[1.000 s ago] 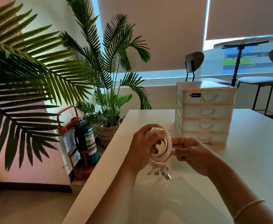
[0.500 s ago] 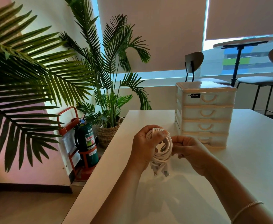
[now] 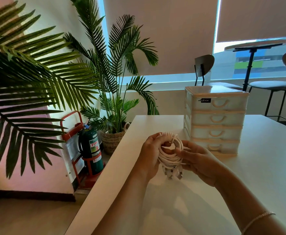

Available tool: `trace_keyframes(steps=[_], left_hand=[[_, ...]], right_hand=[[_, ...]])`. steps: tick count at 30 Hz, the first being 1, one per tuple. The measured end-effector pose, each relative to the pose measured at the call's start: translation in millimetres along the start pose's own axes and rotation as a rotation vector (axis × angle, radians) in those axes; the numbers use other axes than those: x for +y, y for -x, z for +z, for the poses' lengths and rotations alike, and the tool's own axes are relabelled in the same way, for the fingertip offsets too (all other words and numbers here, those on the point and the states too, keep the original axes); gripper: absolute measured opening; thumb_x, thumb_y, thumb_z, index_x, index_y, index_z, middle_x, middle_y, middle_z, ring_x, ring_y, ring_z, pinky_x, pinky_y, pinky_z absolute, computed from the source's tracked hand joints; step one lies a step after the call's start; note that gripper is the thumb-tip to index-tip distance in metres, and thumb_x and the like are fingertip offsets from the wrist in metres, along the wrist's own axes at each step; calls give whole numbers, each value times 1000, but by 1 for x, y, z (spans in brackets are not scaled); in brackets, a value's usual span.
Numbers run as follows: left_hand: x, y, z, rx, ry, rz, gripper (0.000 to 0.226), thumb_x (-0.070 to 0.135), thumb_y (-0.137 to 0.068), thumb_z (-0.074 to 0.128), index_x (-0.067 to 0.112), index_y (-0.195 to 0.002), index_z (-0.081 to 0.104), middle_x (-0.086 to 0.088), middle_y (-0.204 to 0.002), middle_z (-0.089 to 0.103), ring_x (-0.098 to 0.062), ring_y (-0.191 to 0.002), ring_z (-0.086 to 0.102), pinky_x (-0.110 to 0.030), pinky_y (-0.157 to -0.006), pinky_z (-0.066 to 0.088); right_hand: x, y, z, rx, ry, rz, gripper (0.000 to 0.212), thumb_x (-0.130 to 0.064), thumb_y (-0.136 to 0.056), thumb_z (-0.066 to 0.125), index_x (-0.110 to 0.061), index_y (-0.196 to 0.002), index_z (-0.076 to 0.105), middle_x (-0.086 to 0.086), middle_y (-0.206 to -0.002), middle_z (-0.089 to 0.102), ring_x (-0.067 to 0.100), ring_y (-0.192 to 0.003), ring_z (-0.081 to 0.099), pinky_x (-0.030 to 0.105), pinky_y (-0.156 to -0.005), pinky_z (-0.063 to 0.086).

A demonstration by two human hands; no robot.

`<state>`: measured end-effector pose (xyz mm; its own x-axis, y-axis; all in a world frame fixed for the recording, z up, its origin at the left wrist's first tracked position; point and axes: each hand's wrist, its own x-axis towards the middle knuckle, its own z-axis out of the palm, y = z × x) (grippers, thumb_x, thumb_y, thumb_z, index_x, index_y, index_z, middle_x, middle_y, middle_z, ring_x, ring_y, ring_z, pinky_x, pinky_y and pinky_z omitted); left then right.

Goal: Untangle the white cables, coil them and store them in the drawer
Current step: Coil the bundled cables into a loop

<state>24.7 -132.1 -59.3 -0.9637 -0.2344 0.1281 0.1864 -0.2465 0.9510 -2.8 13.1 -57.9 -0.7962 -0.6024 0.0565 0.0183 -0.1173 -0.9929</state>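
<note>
Above a white table [image 3: 266,167], in front of a closed four-drawer organiser [image 3: 215,119], the left hand [image 3: 149,156] grips a white cable coil [image 3: 170,155] while the right hand [image 3: 200,160] pinches its lower loops, connectors dangling beneath.

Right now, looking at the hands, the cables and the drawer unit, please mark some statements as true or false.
1. Both hands, left hand and right hand, hold the coiled white cables. True.
2. The cable coil lies flat on the white table. False: it is held above it.
3. All four drawers of the drawer unit are closed. True.
4. The fire extinguisher stands on the table. False: it stands on the floor by the wall.
</note>
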Motion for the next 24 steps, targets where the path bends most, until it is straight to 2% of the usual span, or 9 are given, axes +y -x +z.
trace_keyframes(steps=[2,4,6,8,13,16,18,22,24], left_hand=[[0,-1,-2,-85,151,-42,29,6,-91,39,-1,-110,59,-10,-84,58,-11,-68,60,-21,-63,52],[0,-2,-3,-156,244,-56,40,0,-78,39,-3,-114,55,-16,-92,58,-19,-79,60,-27,-76,55],[0,-1,-3,-199,258,-62,58,-2,-63,47,-8,-120,51,-23,-105,54,-30,-96,55,-36,-90,50],[-2,-1,-3,-235,256,-77,64,-5,-60,46,-9,-124,48,-26,-113,51,-35,-105,51,-39,-96,47],[-6,3,-3,-321,148,-132,47,-16,-79,40,-1,-122,51,-19,-109,54,-28,-97,58,-35,-85,53],[-10,6,-1,-333,56,-200,41,-13,-86,43,3,-122,51,-18,-110,57,-29,-101,58,-42,-91,50],[-15,9,1,-340,-25,-249,37,-12,-86,46,5,-118,53,-16,-108,57,-27,-102,57,-39,-93,47],[-26,19,6,-410,-288,-270,37,4,-71,62,3,-107,57,-12,-95,56,-23,-90,52,-32,-81,41],[-29,25,12,-434,-406,-256,37,6,-71,64,5,-107,59,-11,-93,60,-21,-86,56,-28,-77,46]], right_hand=[[-1,1,0,-7,-35,7,52,-26,-69,61,-7,-117,55,6,-88,66,16,-75,62,27,-67,53],[-2,3,1,-22,-86,27,48,-29,-72,57,-9,-115,56,6,-85,64,14,-65,61,22,-53,53],[-2,3,0,-21,-102,44,46,-32,-74,54,-10,-114,56,7,-84,63,14,-62,62,23,-49,52],[-3,4,-1,-15,-89,54,47,-35,-74,54,-10,-113,56,8,-82,63,16,-61,62,26,-48,53],[0,14,-7,32,-50,98,43,-35,-73,55,-12,-110,58,8,-82,65,17,-60,62,30,-50,53],[1,23,-13,70,-8,137,29,-30,-87,50,-12,-108,59,8,-82,64,17,-61,61,33,-53,53],[0,31,-17,93,64,178,23,-26,-94,44,-13,-106,59,8,-79,63,17,-61,59,31,-51,51],[3,46,-26,95,168,273,26,-26,-95,46,-8,-109,57,7,-73,62,12,-48,58,25,-43,47],[4,52,-30,94,205,332,31,-29,-94,48,-4,-110,56,8,-74,61,13,-50,57,25,-46,48]])
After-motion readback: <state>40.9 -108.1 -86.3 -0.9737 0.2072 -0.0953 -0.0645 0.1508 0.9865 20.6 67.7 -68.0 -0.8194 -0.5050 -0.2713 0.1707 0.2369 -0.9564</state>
